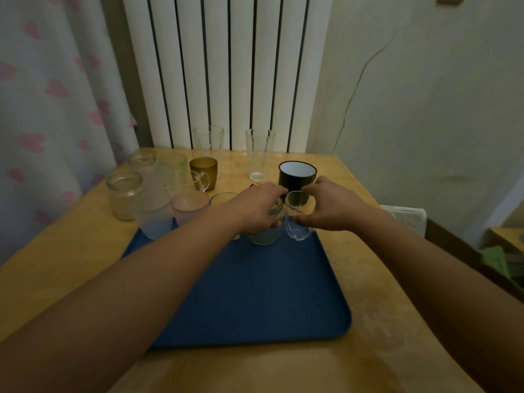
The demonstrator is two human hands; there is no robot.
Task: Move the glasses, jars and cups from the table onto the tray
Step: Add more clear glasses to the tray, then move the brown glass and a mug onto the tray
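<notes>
A blue tray [255, 293] lies on the wooden table [71, 251]. At its far edge my left hand [255, 211] grips a clear glass [265, 236] from above, and my right hand [331, 208] grips a small rounded clear glass [297, 222] beside it. A frosted blue glass [154, 219], a pink glass [188, 207] and another clear glass [224, 198] stand at the tray's far left. Behind them are two jars [124, 197], a greenish glass [173, 167], a clear mug [192, 182], an amber cup [204, 171], a black mug [296, 177] and two tall glasses [259, 154].
A white ribbed radiator [221, 66] rises behind the table. A curtain with pink hearts [51, 109] hangs at the left. A chair with a white cloth [408, 217] stands off the table's right edge.
</notes>
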